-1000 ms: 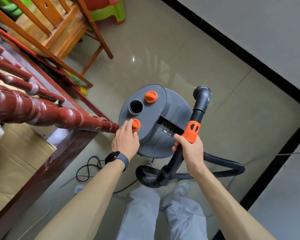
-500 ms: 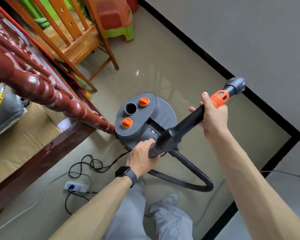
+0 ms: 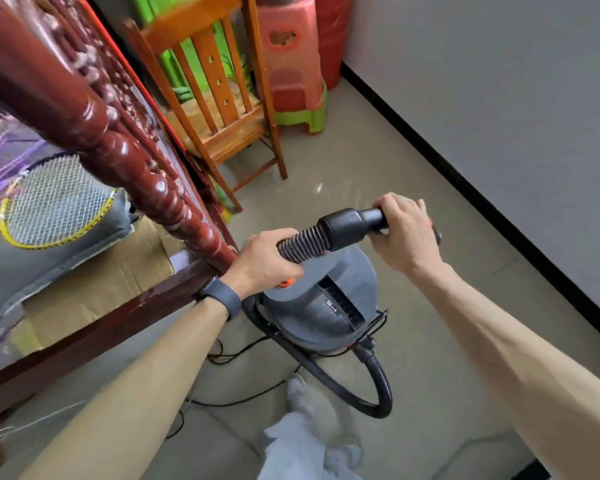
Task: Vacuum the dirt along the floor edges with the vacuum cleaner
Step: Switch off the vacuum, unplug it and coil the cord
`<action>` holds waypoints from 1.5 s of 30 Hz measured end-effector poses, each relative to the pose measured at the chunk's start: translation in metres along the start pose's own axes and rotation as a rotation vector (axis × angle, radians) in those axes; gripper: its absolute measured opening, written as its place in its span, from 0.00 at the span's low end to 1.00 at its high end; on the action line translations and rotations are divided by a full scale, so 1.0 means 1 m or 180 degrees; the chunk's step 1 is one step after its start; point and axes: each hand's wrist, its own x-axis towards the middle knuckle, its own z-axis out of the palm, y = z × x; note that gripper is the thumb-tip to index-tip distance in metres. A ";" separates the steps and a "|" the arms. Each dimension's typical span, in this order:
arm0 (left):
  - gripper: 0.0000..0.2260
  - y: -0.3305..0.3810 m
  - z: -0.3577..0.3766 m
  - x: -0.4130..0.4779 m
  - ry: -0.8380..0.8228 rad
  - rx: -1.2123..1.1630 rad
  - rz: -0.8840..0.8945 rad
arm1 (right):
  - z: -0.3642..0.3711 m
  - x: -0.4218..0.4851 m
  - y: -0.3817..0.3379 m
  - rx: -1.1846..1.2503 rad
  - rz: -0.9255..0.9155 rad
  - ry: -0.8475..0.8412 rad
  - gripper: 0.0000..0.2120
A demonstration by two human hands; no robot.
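Observation:
A grey canister vacuum cleaner [image 3: 323, 306] stands on the tiled floor in front of my legs. Its black ribbed hose [image 3: 302, 245] runs into a black handle tube [image 3: 354, 221] held level above the canister. My left hand [image 3: 260, 265] grips the ribbed hose end. My right hand [image 3: 404, 230] grips the handle tube farther along, hiding most of its orange part. The nozzle end is hidden behind my right hand. The rest of the hose [image 3: 378, 382] loops on the floor to the right of the canister.
A dark red wooden bed frame [image 3: 118, 157] with a turned rail fills the left. A wooden chair [image 3: 219, 98] and stacked plastic stools [image 3: 291, 64] stand ahead. The grey wall's black skirting [image 3: 482, 202] runs along the right. Black cables [image 3: 243, 400] lie on the floor near my feet.
Both hands have lifted the hose and handle tube higher and levelled it above the canister. My view has tilted up towards the chair and stools.

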 end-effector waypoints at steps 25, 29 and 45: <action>0.08 -0.034 0.015 0.185 -0.0496 -0.1403 -0.2167 | 0.121 -0.010 0.088 0.0653 0.2881 -0.1337 0.20; 0.11 -0.004 0.004 0.205 -0.0661 -0.1342 -0.2099 | 0.123 -0.021 0.104 0.0744 0.2778 -0.1182 0.17; 0.26 -0.114 0.121 0.238 -0.0140 0.0688 -0.0692 | 0.165 -0.096 0.183 0.0953 0.2948 -0.0920 0.18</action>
